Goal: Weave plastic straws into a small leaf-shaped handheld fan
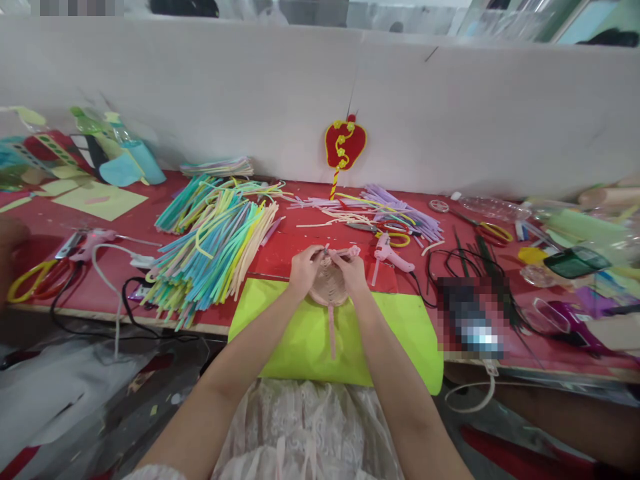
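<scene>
You're apparently working a pink trim (355, 251) along the upper edge of the beige fan (327, 288), left hand (305, 270) and right hand (353, 272) fingers pinching there, its handle (332, 333) pointing toward you over the lime-yellow sheet (280, 347), the next move probably calling for light, steady pressure.

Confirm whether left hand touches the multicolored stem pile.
Apart. The head view shows red tabletop between the left hand and the multicolored stem pile.

Round piece (329, 287) — top partly behind fingers (311, 257); dark device (470, 313) — pixelated.
</scene>
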`<state>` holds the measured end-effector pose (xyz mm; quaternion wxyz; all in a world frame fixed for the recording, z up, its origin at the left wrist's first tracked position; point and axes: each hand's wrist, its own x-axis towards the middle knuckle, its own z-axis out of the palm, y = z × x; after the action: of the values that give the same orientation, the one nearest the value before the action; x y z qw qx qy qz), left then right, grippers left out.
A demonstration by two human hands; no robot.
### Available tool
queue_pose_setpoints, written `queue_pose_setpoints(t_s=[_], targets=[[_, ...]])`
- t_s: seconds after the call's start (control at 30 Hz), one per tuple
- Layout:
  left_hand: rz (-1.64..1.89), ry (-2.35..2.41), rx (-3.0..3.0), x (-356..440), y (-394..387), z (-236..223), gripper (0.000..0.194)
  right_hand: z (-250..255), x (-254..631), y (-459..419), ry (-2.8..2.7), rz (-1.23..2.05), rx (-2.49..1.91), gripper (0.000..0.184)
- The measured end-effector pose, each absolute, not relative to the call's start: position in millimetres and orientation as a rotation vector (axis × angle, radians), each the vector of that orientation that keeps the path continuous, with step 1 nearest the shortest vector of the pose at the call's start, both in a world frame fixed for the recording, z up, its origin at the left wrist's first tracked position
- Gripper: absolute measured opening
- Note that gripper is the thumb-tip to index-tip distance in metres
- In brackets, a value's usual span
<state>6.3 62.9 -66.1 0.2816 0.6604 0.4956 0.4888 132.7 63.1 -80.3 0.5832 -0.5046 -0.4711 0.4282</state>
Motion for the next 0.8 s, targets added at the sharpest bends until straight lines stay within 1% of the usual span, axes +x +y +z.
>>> queue_pose_setpoints(t_s=[0.37, 0.6, 0.8], targets=[[1.207, 1.403, 2.009, 10.2, 59.8, -72.9, 0.028, -81.4, 131.4, 62.8, -1.064, 1.016, -1.157, 0.027], [1.163, 1.46, 1.99, 11.5, 58.1, -73.4, 0.029, -83.6, 130.8, 64.0, -1.023, 1.079, -1.121, 0.026], [1.213, 1.337, 2.062, 8.9, 58.5, -73.1, 0.029, -87.2, 133.2, 65.6, -0.977, 1.097, -1.112, 0.026]])
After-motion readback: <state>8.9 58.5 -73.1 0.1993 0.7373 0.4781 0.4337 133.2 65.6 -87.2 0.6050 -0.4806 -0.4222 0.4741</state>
